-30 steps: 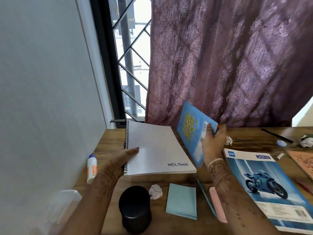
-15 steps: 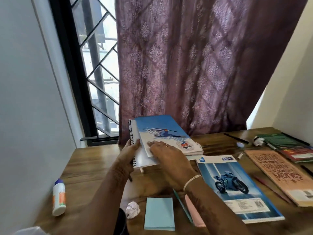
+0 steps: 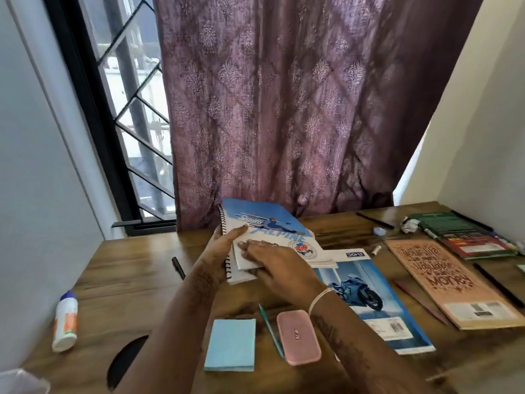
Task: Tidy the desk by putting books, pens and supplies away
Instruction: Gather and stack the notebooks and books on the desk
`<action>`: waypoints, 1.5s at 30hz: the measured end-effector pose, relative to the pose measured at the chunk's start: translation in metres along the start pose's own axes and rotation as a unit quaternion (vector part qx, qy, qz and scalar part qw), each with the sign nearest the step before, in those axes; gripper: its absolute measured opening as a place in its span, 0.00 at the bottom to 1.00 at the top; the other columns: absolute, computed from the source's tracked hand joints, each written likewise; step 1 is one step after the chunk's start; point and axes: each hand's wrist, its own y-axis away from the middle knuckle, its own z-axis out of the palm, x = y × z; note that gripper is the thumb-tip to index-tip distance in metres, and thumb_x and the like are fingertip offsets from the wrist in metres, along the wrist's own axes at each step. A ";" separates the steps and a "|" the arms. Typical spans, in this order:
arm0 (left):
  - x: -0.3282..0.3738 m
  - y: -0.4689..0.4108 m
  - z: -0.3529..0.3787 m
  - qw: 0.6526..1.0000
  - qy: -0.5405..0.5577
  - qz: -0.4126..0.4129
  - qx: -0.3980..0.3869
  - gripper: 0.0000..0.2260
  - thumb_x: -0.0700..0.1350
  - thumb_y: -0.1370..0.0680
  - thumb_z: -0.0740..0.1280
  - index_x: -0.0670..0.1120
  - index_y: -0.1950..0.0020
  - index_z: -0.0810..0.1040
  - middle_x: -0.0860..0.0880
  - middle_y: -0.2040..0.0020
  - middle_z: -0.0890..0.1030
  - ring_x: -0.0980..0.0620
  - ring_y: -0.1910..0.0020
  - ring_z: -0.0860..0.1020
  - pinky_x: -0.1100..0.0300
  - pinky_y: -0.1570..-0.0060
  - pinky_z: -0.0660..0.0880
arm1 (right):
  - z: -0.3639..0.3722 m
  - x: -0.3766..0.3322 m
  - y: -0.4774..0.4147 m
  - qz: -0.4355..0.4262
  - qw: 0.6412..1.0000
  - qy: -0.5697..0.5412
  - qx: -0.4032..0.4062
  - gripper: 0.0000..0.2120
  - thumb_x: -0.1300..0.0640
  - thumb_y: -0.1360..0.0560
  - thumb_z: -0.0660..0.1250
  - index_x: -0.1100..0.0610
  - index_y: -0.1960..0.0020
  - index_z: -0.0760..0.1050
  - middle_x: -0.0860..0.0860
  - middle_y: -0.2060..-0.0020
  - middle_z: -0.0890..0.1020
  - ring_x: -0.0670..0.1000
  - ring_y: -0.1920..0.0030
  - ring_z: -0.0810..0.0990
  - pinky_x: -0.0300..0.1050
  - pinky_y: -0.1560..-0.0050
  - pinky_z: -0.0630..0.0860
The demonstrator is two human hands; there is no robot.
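A blue skiing notebook point(image 3: 267, 226) lies on top of a white spiral notebook point(image 3: 240, 275), and the pair is tilted up off the wooden desk point(image 3: 127, 282). My left hand point(image 3: 223, 250) grips the stack at its spiral edge, thumb on top. My right hand point(image 3: 272, 261) holds the stack's near edge, fingers flat on the blue cover. To the right a blue motorcycle notebook point(image 3: 377, 305) lies flat on the desk.
A black pen point(image 3: 178, 267) lies left of the stack, a glue bottle point(image 3: 66, 319) at the desk's left edge. In front are a blue sticky pad point(image 3: 231, 344), a teal pen point(image 3: 271, 332) and a pink case point(image 3: 298, 336). A brown book point(image 3: 451, 280), green books point(image 3: 460, 233), crumpled paper point(image 3: 410, 224) lie right.
The blue notebook, first held upright in my right hand, was laid on the spiral notebook. Both hands now lift the stack, uncovering a black pen. The view turned right.
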 end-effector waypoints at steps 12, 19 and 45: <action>-0.049 0.031 0.057 1.000 -0.006 -0.005 -0.030 0.17 0.37 0.25 0.68 0.52 0.39 0.75 0.41 0.51 0.84 0.45 0.64 0.84 0.55 0.69 0.80 | -0.025 0.103 0.075 0.281 0.930 -0.173 0.163 0.18 0.46 0.26 0.68 0.51 0.39 0.73 0.45 0.45 0.78 0.46 0.44 0.76 0.46 0.42 0.74; -0.073 0.037 0.083 0.999 -0.003 -0.037 -0.019 0.17 0.36 0.26 0.66 0.49 0.39 0.76 0.36 0.47 0.82 0.40 0.61 0.83 0.48 0.62 0.82 | -0.028 0.160 0.107 0.412 0.742 -0.514 0.123 0.23 0.48 0.31 0.75 0.62 0.44 0.76 0.57 0.51 0.85 0.59 0.51 0.84 0.64 0.49 0.80; -0.125 0.064 0.115 0.995 -0.090 -0.053 0.005 0.19 0.42 0.22 0.67 0.45 0.32 0.69 0.42 0.56 0.86 0.44 0.63 0.85 0.53 0.70 0.80 | -0.038 0.191 0.173 0.462 0.790 -0.392 0.093 0.16 0.43 0.22 0.62 0.55 0.47 0.78 0.51 0.58 0.83 0.53 0.56 0.81 0.50 0.51 0.78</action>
